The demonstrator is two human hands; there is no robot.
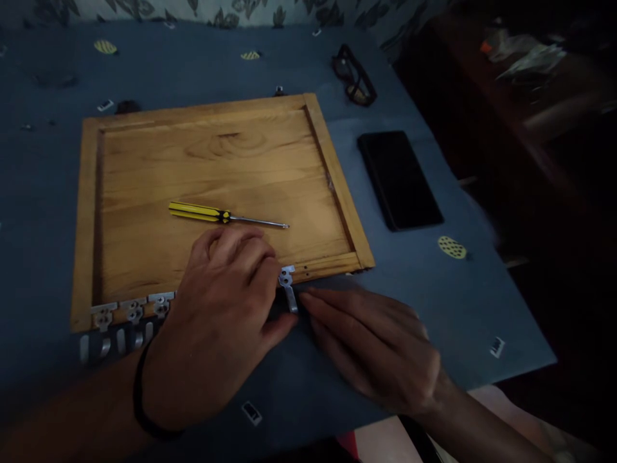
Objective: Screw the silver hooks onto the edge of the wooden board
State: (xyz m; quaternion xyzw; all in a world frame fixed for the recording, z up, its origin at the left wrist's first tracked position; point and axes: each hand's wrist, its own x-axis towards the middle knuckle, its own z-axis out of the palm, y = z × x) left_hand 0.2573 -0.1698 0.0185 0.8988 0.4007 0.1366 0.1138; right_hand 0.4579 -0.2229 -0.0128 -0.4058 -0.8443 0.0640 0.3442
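Observation:
A wooden panel with a raised frame (332, 173) lies on the cloth-covered table. Along its near rail sit several metal hooks (134, 311). My left hand (222, 315), with a black band at the wrist, rests curled over this rail. Its thumb and forefinger close about another metal hook (288, 286) at the rail's edge. Just right of that hook, my right hand (371, 341) has its fingers pinched together; whatever is between them is hidden. A yellow-and-black screwdriver (226, 216) lies on the panel beyond my left hand, its tip pointing right.
To the panel's right lies a black phone (400, 180), with dark-framed glasses (354, 76) farther back. The blue patterned tablecloth (463, 308) ends at the right in a slanting edge. Small dark items (128, 107) lie behind the panel.

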